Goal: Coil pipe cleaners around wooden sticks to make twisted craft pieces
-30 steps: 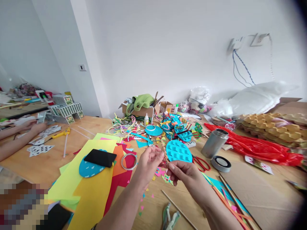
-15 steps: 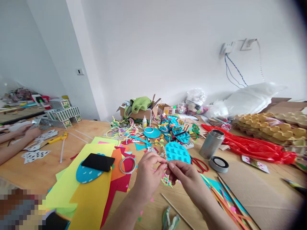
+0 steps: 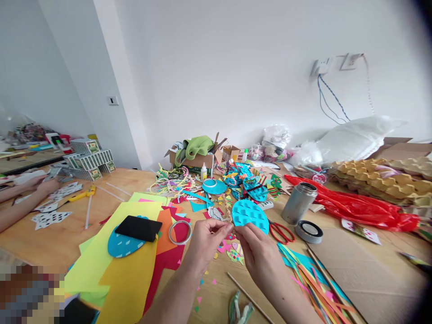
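Note:
A tan twisted cord [image 3: 227,209] rises from between my hands, blurred along its upper part. My left hand [image 3: 209,240] pinches its lower end between thumb and fingers. Close beside it, my right hand [image 3: 258,249] has its fingertips closed at the same end of the cord; the exact grip is partly hidden. Behind the hands lies a blue round paper piece [image 3: 249,215] with raised squares. Decorated paper fish cutouts [image 3: 235,256] rest on the table just below the fingertips. Red-handled scissors [image 3: 282,233] lie right of my right hand.
Yellow paper sheets [image 3: 131,279] carry a black phone [image 3: 139,228] at left, near a tape roll [image 3: 180,232]. A metal bottle [image 3: 299,202] stands at right beside its lid [image 3: 308,231]. Another person's hands [image 3: 40,186] are among playing cards [image 3: 50,219] at far left.
My right hand has turned, its knuckles now higher and its fingers curled inward. My left hand has shifted slightly down. The cord has swung a little left and blurred.

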`<state>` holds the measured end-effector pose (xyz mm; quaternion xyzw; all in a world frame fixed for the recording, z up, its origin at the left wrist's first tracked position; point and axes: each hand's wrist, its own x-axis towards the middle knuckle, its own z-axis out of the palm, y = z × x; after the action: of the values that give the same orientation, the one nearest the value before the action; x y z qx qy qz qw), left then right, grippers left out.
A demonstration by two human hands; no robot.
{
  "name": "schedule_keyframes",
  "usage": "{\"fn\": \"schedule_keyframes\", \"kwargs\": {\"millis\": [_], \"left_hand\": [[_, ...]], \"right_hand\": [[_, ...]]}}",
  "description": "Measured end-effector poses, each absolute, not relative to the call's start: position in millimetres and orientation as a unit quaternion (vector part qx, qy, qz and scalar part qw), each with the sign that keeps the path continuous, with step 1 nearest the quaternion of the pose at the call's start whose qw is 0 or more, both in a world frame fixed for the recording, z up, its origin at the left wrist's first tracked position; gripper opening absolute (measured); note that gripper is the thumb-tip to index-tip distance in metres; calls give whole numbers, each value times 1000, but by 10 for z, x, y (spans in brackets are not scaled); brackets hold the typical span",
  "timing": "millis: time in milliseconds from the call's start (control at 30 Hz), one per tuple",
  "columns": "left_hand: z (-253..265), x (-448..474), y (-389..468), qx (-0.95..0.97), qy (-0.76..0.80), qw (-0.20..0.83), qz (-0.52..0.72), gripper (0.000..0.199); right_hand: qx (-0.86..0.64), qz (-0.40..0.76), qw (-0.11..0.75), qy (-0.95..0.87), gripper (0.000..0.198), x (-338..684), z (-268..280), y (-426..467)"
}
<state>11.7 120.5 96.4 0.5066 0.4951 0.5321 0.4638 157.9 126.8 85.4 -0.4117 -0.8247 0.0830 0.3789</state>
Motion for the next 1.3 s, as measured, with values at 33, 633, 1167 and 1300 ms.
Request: {"fn": "schedule_keyframes", "kwargs": {"millis": [33,633,1167,1300], "left_hand": [[946,117,1214,491,491,478,537,30],[972,130,1219,354,384,664,534,28],[898,110,1228,391,450,588,546,27],[906,111,1225,405,463,573,542,27]], "right_hand": [[-407,49,371,-833,25,1581,838,1271],[-381,2,416,-825,16,1537,796,1253],[-343,-65,399,-848,9,1567,782,1310],[-354,-70,390,-847,10,1558,784,1296]]}}
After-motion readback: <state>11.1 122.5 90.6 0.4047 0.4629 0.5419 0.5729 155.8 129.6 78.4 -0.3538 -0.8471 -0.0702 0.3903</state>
